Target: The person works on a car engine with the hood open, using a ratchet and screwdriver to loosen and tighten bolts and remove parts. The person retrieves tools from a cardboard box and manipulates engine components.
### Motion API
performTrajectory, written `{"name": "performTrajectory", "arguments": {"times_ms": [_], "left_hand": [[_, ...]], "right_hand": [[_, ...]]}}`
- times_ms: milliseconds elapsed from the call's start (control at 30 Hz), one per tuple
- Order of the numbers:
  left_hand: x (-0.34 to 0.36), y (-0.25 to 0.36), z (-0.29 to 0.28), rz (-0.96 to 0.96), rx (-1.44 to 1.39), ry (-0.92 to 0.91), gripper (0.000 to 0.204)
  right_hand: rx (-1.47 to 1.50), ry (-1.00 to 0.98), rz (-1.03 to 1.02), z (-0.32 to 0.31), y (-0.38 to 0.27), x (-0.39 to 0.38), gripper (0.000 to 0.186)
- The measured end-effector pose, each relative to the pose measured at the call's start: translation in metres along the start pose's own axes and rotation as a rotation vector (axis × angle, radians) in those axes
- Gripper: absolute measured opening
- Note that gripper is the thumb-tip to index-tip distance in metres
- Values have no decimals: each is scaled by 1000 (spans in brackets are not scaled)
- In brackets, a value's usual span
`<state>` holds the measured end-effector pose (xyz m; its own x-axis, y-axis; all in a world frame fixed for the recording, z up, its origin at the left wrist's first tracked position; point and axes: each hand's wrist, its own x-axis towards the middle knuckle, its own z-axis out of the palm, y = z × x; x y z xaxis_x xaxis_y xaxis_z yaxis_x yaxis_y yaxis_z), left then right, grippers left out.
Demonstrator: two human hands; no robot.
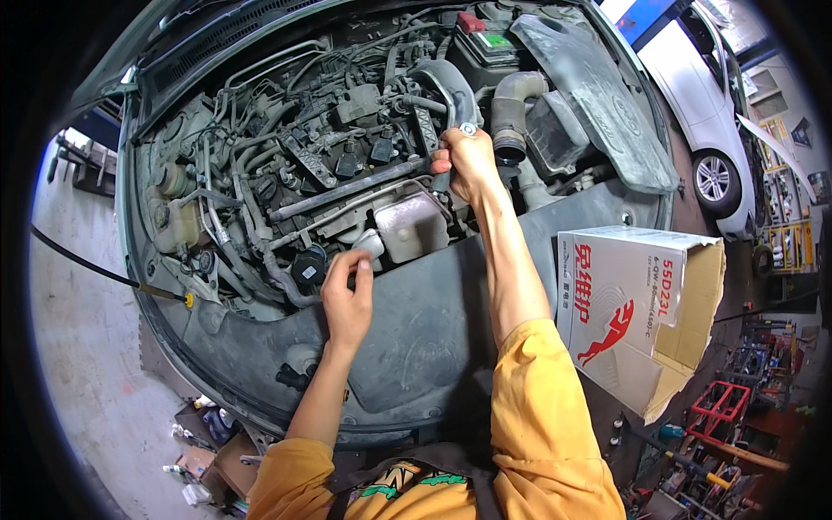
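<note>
My right hand (468,165) is closed in a fist over the engine, by the lower end of a thick grey curved air hose (451,87). A round silvery end (469,129) shows at the top of the fist and a dark stub (440,182) below it; what it grips is mostly hidden. Nearer the front, my left hand (347,299) has its fingers curled, the tips against a pale rounded piece (371,243). Whether that piece is held or only touched is unclear. Beside it sits a dusty metal shield (412,227).
A grey engine cover (598,95) lies at the back right, near a battery (487,43) and an elbow air duct (513,108). An opened cardboard box (633,303) stands at the right front. Beyond are a white car (702,113) and a red metal frame (719,412).
</note>
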<state>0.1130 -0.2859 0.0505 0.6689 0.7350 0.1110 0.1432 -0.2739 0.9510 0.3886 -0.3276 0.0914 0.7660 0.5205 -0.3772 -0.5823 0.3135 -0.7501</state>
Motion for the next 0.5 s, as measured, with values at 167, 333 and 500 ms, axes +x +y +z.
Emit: {"name": "performTrajectory", "arguments": {"times_ms": [167, 333, 500], "left_hand": [[75, 53, 61, -135, -485, -105, 43], [159, 67, 126, -487, -464, -380, 66], [169, 38, 139, -417, -551, -321, 54]], "right_hand": [[-15, -18, -39, -6, -2, 5, 6], [-333, 157, -131, 9, -4, -10, 21], [-242, 99, -221, 0, 9, 7, 19]]}}
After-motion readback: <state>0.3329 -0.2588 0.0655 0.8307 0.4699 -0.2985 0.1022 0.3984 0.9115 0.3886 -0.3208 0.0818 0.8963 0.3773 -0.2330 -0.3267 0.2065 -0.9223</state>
